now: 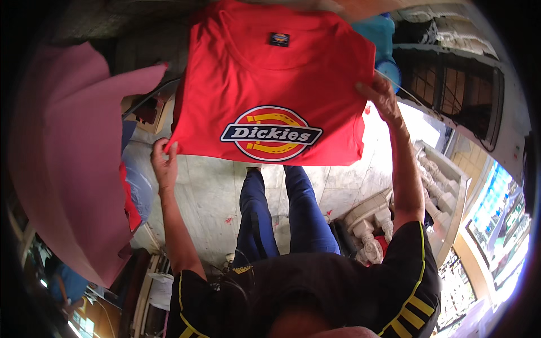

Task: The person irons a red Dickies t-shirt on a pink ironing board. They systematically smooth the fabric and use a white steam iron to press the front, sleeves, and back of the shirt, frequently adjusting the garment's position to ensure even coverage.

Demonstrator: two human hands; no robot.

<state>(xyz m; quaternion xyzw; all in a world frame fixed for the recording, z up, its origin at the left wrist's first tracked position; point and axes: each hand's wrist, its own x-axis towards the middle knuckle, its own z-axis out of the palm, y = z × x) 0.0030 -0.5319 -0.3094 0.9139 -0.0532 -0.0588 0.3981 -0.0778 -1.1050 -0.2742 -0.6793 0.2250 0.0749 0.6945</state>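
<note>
A red T-shirt (273, 84) hangs spread out across the upper middle of the frame, held up in the air by both of the person's hands. The left hand (164, 163), at middle left of the frame, has its grip closed on the shirt's lower left corner, fingers curled around the hem. The right hand (382, 94), at upper right, pinches the shirt's right edge, fingers closed on the cloth. The shirt shows a round red, yellow and dark badge print (271, 133) near its lower edge and a small dark neck label (279, 39) near the top. Below the shirt, in the middle of the frame, the person's legs in blue trousers (282, 217) stand on a pale stone floor (208, 194). A large pink cloth (62, 152) fills the left side of the frame. At right of the frame are a white carved balustrade (437, 180) and a dark barred window (451, 90). The person's black top with yellow stripes (338, 293) fills the lower middle.
</note>
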